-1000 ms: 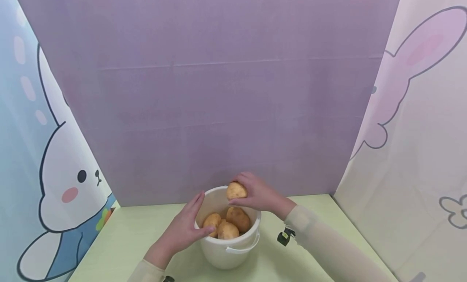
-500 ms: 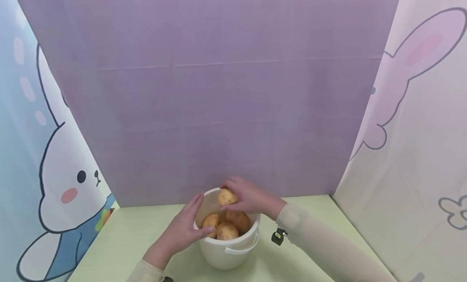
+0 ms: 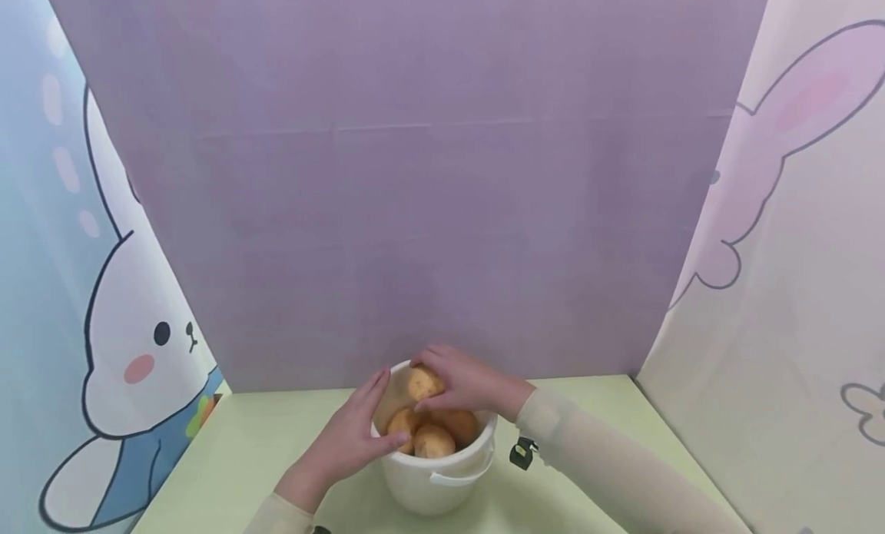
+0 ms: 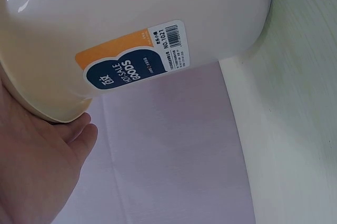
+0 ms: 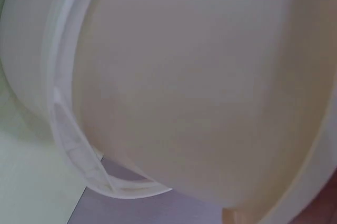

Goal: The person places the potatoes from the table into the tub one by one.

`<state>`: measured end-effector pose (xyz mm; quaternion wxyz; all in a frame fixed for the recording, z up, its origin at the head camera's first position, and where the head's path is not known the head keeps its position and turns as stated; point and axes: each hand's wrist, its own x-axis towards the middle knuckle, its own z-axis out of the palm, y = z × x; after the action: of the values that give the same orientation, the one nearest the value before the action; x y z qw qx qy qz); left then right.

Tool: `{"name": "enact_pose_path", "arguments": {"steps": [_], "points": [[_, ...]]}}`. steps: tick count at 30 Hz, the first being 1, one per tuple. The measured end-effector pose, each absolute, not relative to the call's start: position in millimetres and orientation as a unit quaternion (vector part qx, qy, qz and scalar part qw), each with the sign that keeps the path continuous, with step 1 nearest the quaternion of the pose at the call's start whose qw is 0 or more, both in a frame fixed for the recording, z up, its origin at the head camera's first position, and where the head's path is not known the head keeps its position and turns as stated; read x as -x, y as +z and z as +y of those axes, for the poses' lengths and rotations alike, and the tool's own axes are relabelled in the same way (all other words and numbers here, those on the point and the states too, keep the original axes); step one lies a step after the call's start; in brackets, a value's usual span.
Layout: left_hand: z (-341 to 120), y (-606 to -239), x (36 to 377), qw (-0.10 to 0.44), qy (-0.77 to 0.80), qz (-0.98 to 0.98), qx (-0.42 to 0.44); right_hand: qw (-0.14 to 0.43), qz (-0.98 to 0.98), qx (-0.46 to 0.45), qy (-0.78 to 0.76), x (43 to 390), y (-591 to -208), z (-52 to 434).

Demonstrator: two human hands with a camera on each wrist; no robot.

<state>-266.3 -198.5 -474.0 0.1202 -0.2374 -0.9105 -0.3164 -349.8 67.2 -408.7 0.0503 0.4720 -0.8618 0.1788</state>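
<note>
A white bucket (image 3: 418, 488) stands upright on the table, with several potatoes (image 3: 434, 442) at its bottom. My right hand (image 3: 470, 380) grips another potato (image 3: 423, 383) between fingers and thumb, inside the mouth at the back and above the rest. Resting on the left rim, my left hand (image 3: 349, 434) has its fingers stretched along the edge and its thumb reaching over the opening. In the left wrist view that hand (image 4: 39, 155) touches the rim above a label (image 4: 131, 58). The right wrist view is filled by the bucket (image 5: 179, 66); the right hand's grip is out of sight there.
The bucket's white handle (image 3: 463, 477) hangs down at the front right. Pale green table (image 3: 276, 419) surrounds the bucket. A purple backdrop (image 3: 429, 211) rises close behind, with rabbit-printed cloth panels on both sides. A small black device (image 3: 523, 452) hangs at the right wrist.
My right hand has carried the potato left and down, from over the right back rim into the bucket's mouth. The left hand keeps its place on the rim. The view has shifted slightly.
</note>
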Motion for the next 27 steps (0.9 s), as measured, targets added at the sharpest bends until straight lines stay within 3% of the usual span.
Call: {"name": "enact_pose_path", "arguments": {"steps": [27], "points": [[-193,-476,270,0.119,-0.336,-0.903,0.238,0.055,-0.869,-0.459,0.178,350,-413,76]]}}
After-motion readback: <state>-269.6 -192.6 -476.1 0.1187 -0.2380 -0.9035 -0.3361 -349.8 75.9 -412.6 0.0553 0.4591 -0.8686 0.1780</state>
